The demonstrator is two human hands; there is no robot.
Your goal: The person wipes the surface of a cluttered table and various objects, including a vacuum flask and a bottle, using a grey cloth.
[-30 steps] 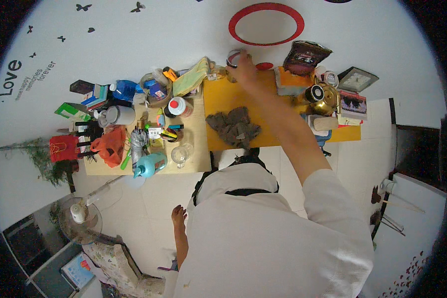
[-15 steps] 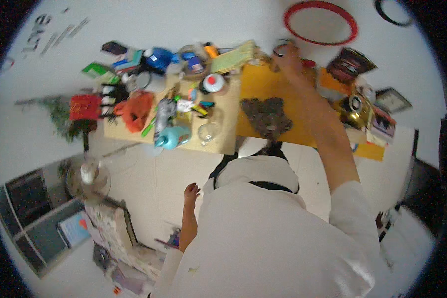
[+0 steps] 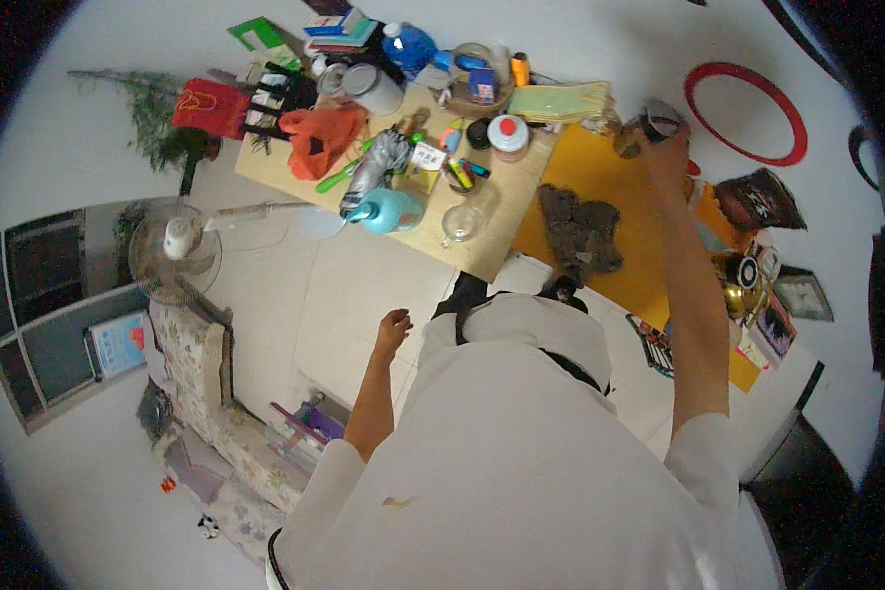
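Note:
My right hand [image 3: 665,146] reaches to the far edge of the yellow-topped part of the table [image 3: 644,285]. Its fingers are round a dark, round container [image 3: 663,118] with a greyish, shiny top, close to the wall; exactly how they grip it is hard to see. Below the forearm's left side lies a crumpled dark grey-brown piece, cloth-like [image 3: 580,231]. My left hand [image 3: 393,332] hangs beside my body over the floor, empty, its fingers loosely bent and apart. Left of the container are yellow-green papers [image 3: 560,101].
The pale tabletop [image 3: 477,258] carries a turquoise bottle [image 3: 391,211], a glass mug [image 3: 459,224], a white bottle with a red cap [image 3: 508,136] and an orange bag [image 3: 320,138]. On the right stand a dark pouch [image 3: 762,199] and a picture frame [image 3: 802,293]. A fan [image 3: 177,246] stands left.
The whole view has swung, so the table now sits further right and tilted. My right hand stays at the dark container; my left hand still hangs by my side.

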